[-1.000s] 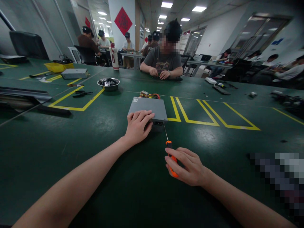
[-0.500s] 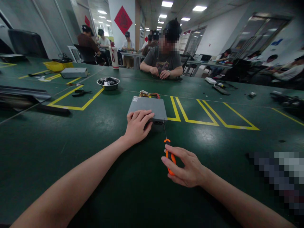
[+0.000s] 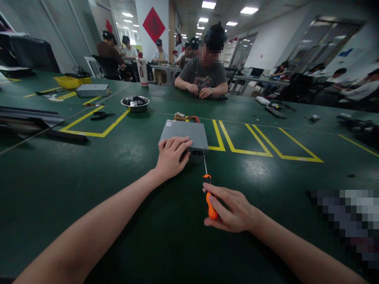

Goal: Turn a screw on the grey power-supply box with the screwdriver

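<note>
Grey metal box [image 3: 183,133] sits mid-counter [image 3: 118,189], coloured wires [image 3: 186,117] at its far end. Left grip [image 3: 171,156] is spread flat, pressing the box's near edge and holding nothing. Right grip [image 3: 233,211] is wrapped around the orange screwdriver [image 3: 210,205], its tip at the box's near face. Steel bowl [image 3: 135,103] is well apart, far left.

Workshop or assembly rm: long green benches [image 3: 89,177] w/ yellow tape bays [image 3: 260,152], screwdriver [image 3: 212,211], pliers [image 3: 102,114], parts bowl [image 3: 135,103], seated workers [image 3: 204,75], ceiling lights [image 3: 207,5].
</note>
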A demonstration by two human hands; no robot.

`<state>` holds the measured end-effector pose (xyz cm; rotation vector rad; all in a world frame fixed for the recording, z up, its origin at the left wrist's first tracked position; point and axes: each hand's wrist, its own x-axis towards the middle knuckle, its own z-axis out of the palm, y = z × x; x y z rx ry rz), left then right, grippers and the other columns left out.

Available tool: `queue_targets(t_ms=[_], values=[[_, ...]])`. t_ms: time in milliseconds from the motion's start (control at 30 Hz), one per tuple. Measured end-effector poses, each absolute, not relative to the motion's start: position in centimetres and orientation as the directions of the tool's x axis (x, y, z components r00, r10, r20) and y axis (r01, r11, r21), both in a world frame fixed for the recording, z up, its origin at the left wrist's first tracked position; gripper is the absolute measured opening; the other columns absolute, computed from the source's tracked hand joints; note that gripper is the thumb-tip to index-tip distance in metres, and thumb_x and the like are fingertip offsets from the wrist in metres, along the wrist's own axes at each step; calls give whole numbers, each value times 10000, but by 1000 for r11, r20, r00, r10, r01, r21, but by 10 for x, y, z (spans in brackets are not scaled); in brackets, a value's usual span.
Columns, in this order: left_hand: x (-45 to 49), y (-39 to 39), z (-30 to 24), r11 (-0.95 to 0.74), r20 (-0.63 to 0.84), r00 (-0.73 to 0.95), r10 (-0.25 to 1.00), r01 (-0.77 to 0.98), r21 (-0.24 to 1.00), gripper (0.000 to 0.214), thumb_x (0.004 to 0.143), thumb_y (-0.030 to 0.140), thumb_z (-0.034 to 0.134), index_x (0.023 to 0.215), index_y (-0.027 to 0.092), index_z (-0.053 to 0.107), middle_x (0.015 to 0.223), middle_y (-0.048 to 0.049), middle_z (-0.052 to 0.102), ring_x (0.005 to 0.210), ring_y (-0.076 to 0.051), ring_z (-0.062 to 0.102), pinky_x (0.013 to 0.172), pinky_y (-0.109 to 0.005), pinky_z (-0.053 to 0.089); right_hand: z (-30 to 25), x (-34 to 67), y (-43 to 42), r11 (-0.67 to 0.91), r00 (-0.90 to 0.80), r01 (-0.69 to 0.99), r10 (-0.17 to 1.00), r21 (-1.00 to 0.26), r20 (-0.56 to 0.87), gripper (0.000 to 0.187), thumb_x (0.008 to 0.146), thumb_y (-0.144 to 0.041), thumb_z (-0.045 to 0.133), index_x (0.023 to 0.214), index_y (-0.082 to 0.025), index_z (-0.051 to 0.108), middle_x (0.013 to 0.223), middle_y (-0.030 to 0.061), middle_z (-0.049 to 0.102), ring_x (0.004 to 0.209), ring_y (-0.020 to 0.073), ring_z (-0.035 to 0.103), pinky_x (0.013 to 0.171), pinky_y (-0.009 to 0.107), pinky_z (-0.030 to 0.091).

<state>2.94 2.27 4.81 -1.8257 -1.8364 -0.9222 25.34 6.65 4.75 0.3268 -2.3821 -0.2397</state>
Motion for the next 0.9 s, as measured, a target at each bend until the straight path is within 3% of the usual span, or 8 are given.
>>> queue_targets(t_ms=[167, 233, 367, 500, 600, 700, 800, 900], values=[[30, 23, 48, -62, 687, -79, 722, 982, 179, 292, 848, 247, 466, 1136, 270, 506, 1222, -19, 547, 1115, -220, 442, 885, -413, 256, 46, 255, 67, 952, -737, -123, -278, 282, 617, 319, 768, -290, 581, 1067, -185, 543, 1058, 108, 580, 867, 173, 602, 708, 294, 517], [30, 23, 48, -64, 687, -75, 723, 982, 175, 287, 851, 252, 462, 1134, 267, 507, 1221, -20, 548, 1114, -219, 444, 885, -413, 256, 45, 254, 66, 948, -694, -104, -287, 302, 660, 284, 748, -305, 619, 1006, -200, 567, 1029, 91, 596, 798, 154, 601, 659, 282, 503], [30, 22, 48, -65, 687, -73, 723, 983, 172, 275, 856, 259, 457, 1125, 265, 511, 1226, -15, 545, 1118, -214, 443, 886, -409, 259, 46, 251, 61, 979, -652, -104, -201, 177, 731, 119, 746, -200, 629, 812, -167, 536, 941, 74, 631, 632, 78, 575, 553, 203, 470], [30, 23, 48, -62, 688, -78, 722, 982, 176, 289, 845, 252, 470, 1131, 270, 509, 1225, -13, 545, 1117, -217, 443, 891, -414, 257, 48, 251, 62, 953, -673, -169, -298, 251, 677, 165, 789, -305, 574, 784, -151, 513, 993, 134, 618, 819, 151, 615, 660, 252, 526], [30, 23, 48, -62, 689, -79, 720, 982, 177, 290, 846, 251, 468, 1133, 271, 509, 1221, -17, 548, 1109, -218, 448, 888, -415, 257, 49, 254, 65, 951, -737, -176, -298, 253, 606, 259, 817, -336, 500, 922, -105, 553, 1066, 183, 568, 952, 200, 591, 714, 280, 526], [29, 23, 48, -66, 690, -75, 720, 982, 175, 281, 852, 255, 460, 1128, 269, 511, 1218, -16, 550, 1107, -215, 448, 885, -411, 260, 49, 256, 65, 949, -751, -135, -286, 285, 595, 301, 783, -291, 551, 1045, -142, 565, 1053, 149, 561, 938, 201, 584, 749, 311, 508], [29, 23, 48, -68, 690, -72, 721, 983, 173, 283, 852, 256, 460, 1130, 269, 509, 1222, -16, 548, 1108, -216, 447, 884, -411, 259, 48, 254, 64, 929, -719, -148, -337, 339, 608, 273, 760, -296, 604, 997, -162, 581, 1052, 137, 569, 829, 161, 590, 660, 270, 499], [29, 23, 47, -65, 691, -74, 719, 983, 172, 280, 852, 257, 461, 1128, 269, 510, 1223, -16, 548, 1112, -217, 443, 884, -412, 257, 46, 252, 62, 944, -695, -154, -314, 293, 646, 157, 731, -238, 647, 821, -139, 564, 1031, 131, 595, 640, 85, 557, 549, 203, 469]])
